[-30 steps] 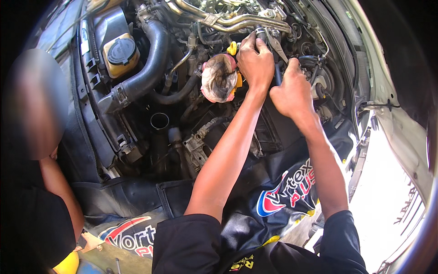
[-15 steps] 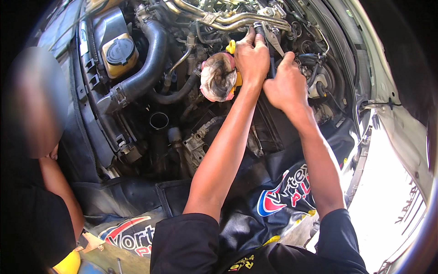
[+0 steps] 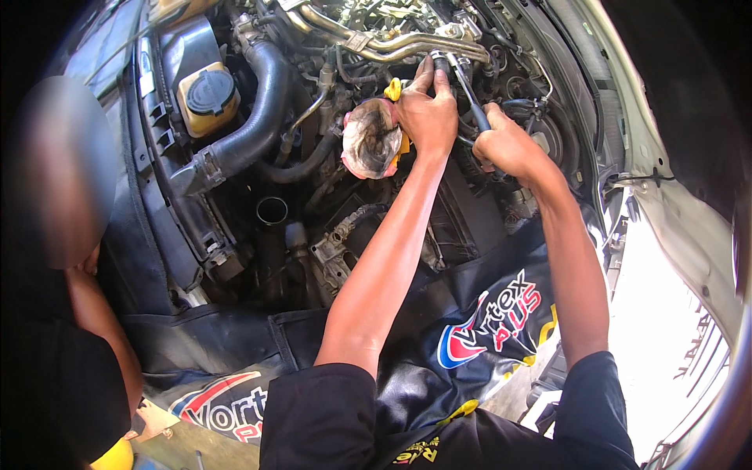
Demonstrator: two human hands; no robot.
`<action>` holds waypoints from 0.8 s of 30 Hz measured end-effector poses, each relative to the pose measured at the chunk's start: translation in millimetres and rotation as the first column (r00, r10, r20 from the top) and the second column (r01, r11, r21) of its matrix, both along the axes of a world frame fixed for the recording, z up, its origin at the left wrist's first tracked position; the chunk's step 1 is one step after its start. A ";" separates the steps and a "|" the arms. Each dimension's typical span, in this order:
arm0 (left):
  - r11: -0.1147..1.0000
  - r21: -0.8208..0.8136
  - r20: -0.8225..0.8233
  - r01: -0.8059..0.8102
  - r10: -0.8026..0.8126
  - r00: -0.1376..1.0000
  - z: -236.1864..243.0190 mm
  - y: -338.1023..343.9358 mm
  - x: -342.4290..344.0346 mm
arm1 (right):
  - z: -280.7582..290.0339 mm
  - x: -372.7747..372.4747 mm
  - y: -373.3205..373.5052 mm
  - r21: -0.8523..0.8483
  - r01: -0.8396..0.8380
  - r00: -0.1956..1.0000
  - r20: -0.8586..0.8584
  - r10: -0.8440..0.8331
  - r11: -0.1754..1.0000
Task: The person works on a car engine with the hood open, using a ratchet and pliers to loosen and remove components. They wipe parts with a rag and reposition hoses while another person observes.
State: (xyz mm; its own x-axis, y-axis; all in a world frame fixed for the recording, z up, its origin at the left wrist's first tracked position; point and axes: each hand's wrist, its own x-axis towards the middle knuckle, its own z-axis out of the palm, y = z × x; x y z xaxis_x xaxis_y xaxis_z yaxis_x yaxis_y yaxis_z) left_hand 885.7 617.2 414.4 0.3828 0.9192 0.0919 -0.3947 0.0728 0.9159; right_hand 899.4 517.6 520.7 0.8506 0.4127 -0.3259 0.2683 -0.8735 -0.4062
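In the upper middle of the engine bay, my left hand (image 3: pixel 427 121) is closed around a black rubber hose (image 3: pixel 441 64), its fingertips near the hose's upper end. That end meets a bundle of bent metal pipes (image 3: pixel 399 48). My right hand (image 3: pixel 513 145) grips the dark handle of pliers (image 3: pixel 475 106), whose metal jaws reach up to the right side of the hose end. Whether the jaws clamp anything is too small to tell. Left of my left hand, a soiled white and pink cloth (image 3: pixel 371 139) covers an opening, with a yellow loop handle (image 3: pixel 395 88) beside it.
A thick black hose (image 3: pixel 262 102) curves past a reservoir with a dark cap (image 3: pixel 210 92) at the left. An open round pipe end (image 3: pixel 272 210) faces up. Black fender covers (image 3: pixel 407 337) drape the near edge. Another person's arm (image 3: pixel 102 313) rests at the left.
My right hand has shifted slightly right and down, and the pliers have turned so they look narrower. My left hand stays at the hose.
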 end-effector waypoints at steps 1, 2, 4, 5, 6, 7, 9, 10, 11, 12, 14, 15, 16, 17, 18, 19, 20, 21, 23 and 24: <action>0.999 -0.018 -0.008 0.027 -0.027 1.000 1.6 0.3 -0.9 | 0.7 1.2 1.2 -0.021 0.000 1.000 -0.002 0.000 1.000; 0.998 -0.040 -0.016 0.053 -0.054 0.998 3.0 0.7 -2.9 | 2.6 1.8 1.3 0.005 0.014 0.999 -0.051 -0.014 1.000; 0.995 -0.061 -0.016 0.079 -0.080 0.997 5.1 1.1 -4.5 | 9.2 3.0 0.6 0.056 0.045 0.988 -0.148 -0.036 0.997; 0.995 -0.056 -0.010 0.076 -0.077 0.997 3.8 2.0 -3.2 | 12.4 1.5 3.5 0.039 0.045 0.988 -0.151 -0.039 0.998; 0.996 -0.052 -0.003 0.074 -0.075 0.997 2.4 2.8 -1.8 | 16.2 -0.7 6.8 0.023 0.046 0.987 -0.155 -0.042 0.999; 0.997 -0.045 0.001 0.068 -0.068 0.998 0.8 3.7 -0.4 | 18.8 -2.0 9.9 0.006 0.047 0.987 -0.157 -0.045 0.999; 0.997 -0.032 0.008 0.069 -0.068 0.998 -0.4 2.3 -0.1 | 17.8 -2.9 12.2 -0.042 0.064 0.986 -0.150 -0.070 0.997; 0.997 -0.031 0.022 0.067 -0.067 0.998 -0.3 0.5 0.6 | 18.2 -2.7 12.4 -0.067 0.073 0.986 -0.145 -0.082 0.995; 0.998 -0.030 0.033 0.062 -0.061 0.998 -1.3 0.1 0.3 | 21.0 -1.5 12.2 0.003 0.100 0.965 -0.244 -0.096 0.995; 0.998 -0.029 0.044 0.056 -0.055 0.998 -1.8 0.1 0.8 | 27.4 0.0 10.5 0.070 0.133 0.934 -0.342 -0.102 0.989; 0.998 -0.027 0.076 0.053 -0.051 0.996 -4.0 -1.1 3.0 | 39.8 -3.5 10.0 0.196 0.240 0.868 -0.481 -0.120 0.951; 0.998 -0.026 0.089 0.050 -0.047 0.995 -6.9 -0.9 3.6 | 36.1 -2.4 10.7 0.205 0.209 0.878 -0.471 -0.091 0.956; 0.998 -0.023 0.096 0.058 -0.056 0.994 -10.8 1.5 4.2 | 30.4 -1.0 11.2 0.213 0.178 0.886 -0.460 -0.062 0.961; 0.998 -0.025 0.100 0.060 -0.057 0.993 -10.1 1.5 3.5 | 26.3 -1.0 9.4 0.219 0.153 0.894 -0.446 -0.041 0.964; 0.998 -0.026 0.103 0.060 -0.057 0.993 -9.2 1.9 3.0 | 20.4 -6.1 8.2 0.268 0.165 0.911 -0.410 -0.042 0.949; 0.998 -0.026 0.105 0.059 -0.056 0.993 -8.7 2.1 1.9 | 16.2 -9.3 6.3 0.299 0.174 0.918 -0.394 -0.044 0.938; 0.998 -0.020 0.107 0.059 -0.056 0.993 -7.2 0.8 2.8 | 15.5 -11.3 4.4 0.328 0.180 0.927 -0.371 -0.049 0.927; 0.998 -0.014 0.108 0.057 -0.055 0.993 -6.0 -0.5 3.4 | 14.0 -11.5 2.5 0.357 0.186 0.936 -0.348 -0.054 0.916; 0.998 -0.015 0.118 0.053 -0.051 0.992 -5.6 -2.2 5.0 | 6.4 -3.2 -3.7 0.353 0.220 0.907 -0.417 -0.057 0.909; 0.998 -0.021 0.127 0.051 -0.048 0.991 -6.4 -2.7 6.1 | 1.6 -4.9 -4.0 0.377 0.229 0.902 -0.429 -0.050 0.897</action>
State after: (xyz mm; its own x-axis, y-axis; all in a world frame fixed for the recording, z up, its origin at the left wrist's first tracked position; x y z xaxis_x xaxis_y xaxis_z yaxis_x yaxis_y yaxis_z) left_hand 891.8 614.5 408.0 0.4150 0.9019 0.1201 -0.5022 0.1170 0.8568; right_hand 894.6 513.6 522.2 0.7421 0.4709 -0.4770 -0.1070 -0.6193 -0.7778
